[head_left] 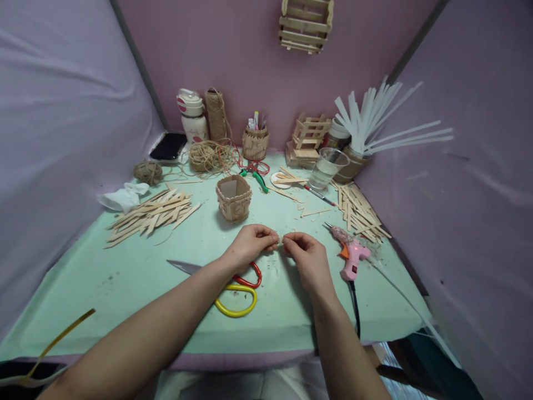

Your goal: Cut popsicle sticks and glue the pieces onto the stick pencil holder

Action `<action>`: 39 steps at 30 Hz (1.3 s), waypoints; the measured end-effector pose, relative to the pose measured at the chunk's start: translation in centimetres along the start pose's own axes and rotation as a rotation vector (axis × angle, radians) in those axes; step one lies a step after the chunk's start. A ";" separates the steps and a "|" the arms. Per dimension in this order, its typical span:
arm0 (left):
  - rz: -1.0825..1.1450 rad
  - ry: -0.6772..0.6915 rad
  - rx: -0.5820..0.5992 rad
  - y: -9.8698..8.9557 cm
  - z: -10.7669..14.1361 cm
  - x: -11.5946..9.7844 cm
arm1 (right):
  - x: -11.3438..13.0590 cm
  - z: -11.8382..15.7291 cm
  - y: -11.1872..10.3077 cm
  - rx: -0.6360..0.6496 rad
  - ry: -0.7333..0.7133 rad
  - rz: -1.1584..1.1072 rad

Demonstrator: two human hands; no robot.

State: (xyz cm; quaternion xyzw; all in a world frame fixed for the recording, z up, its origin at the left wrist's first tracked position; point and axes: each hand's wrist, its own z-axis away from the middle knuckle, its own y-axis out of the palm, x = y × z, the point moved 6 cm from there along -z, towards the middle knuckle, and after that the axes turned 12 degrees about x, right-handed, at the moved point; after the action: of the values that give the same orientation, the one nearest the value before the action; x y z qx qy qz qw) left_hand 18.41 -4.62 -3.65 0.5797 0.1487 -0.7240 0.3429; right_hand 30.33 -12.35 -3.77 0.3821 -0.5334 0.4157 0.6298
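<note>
My left hand [255, 243] and my right hand [306, 253] meet above the middle of the table, thumbs and fingertips pinched close together. Between the fingertips shows a tiny pale piece, too small to name. Under my left forearm lies a pair of scissors [236, 300] with one red and one yellow handle, its blades pointing left and partly hidden. A small wooden box [234, 201] with scalloped rims stands just beyond my left hand. To the right of my right hand rests a pink glue gun [353, 256], its nozzle pointing away to the left.
Wooden sticks lie in piles at left [154, 214] and right [360, 211]. Behind stand a white bottle [194, 119], a twine roll [216, 114], a pen holder [255, 143], a cup of water [325, 172] and white glue sticks [368, 114]. Green-handled pliers [260, 180] lie at centre back.
</note>
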 end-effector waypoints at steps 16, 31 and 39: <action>0.022 0.002 -0.015 0.0 0.1 -0.1 | 0.0 0.0 0.2 0.002 -0.007 0.016; 0.063 0.002 -0.039 0.3 0.4 -0.7 | -0.1 0.1 0.2 -0.012 -0.011 -0.049; 0.072 -0.005 -0.045 0.3 0.6 -0.9 | 0.7 0.2 0.2 0.012 0.022 0.045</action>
State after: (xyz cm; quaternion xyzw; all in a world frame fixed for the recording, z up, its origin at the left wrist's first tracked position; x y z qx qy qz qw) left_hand 18.28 -4.89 -2.59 0.5751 0.1429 -0.7091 0.3822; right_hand 30.17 -12.39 -3.02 0.3693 -0.5325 0.4372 0.6236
